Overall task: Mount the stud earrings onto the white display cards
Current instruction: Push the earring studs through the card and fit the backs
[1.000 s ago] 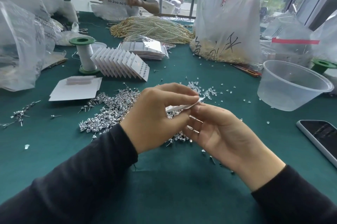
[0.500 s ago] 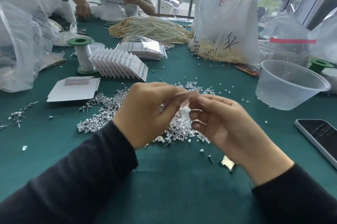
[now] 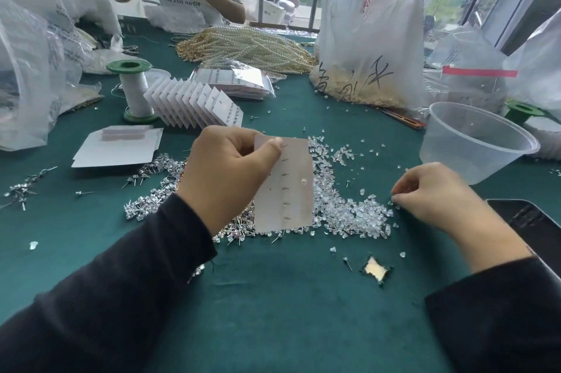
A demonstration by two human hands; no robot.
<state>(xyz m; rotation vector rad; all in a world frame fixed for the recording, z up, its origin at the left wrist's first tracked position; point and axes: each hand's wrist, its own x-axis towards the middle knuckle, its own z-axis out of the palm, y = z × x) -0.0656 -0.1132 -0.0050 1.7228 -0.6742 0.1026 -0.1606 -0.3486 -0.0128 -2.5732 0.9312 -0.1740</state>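
Presently, nearest the camera, a tear (image 3: 375, 271) in the green cover of the surface (image 3: 273, 312) shows pale material beneath, with one loose stud (image 3: 348, 263) just beside it.

The left hand (image 3: 224, 178) holds the display card (image 3: 288, 190) above the surface, tilted toward the camera. Thumb and fingers are clamped on its upper left corner. A column of stud posts pokes through the card's left side. A single clear piece (image 3: 303, 180) sits on the right side, seemingly a fitted back.

The right hand (image 3: 437, 196) rests at the right edge of the pile of clear backs (image 3: 349, 214), its fingers drawn together at the surface. Whether they grip a piece cannot be told.

The heap of stud earrings (image 3: 151, 193) lies left of the card and partly behind it. A phone (image 3: 534, 221) and a plastic bowl (image 3: 473, 142) lie to the right.

Farther back stands a row of finished cards (image 3: 194, 105), with bagged cards (image 3: 236, 82) behind.

Assessment: this card is part-filled, with most backs wanting, and a large stock of studs is unmounted. The task appears well short of completion.
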